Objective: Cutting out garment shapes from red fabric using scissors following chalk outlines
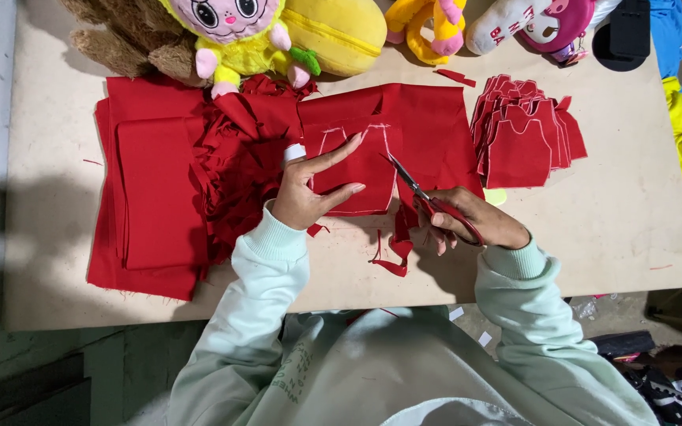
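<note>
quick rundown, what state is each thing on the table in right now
left hand: pressed flat on the marked red fabric
right hand: holding the scissors
scissors: blades open, cutting along the chalk outline
marked red fabric: partly cut
cut red pieces: stacked
folded red cloth: piled flat
red scraps: crumpled heap
plush toys: lying at the table's far edge

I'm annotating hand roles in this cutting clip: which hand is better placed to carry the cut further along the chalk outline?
The right hand. It holds the scissors, blades open at the edge of the marked red fabric. The left hand lies flat on that piece, pinning it to the table.
</note>
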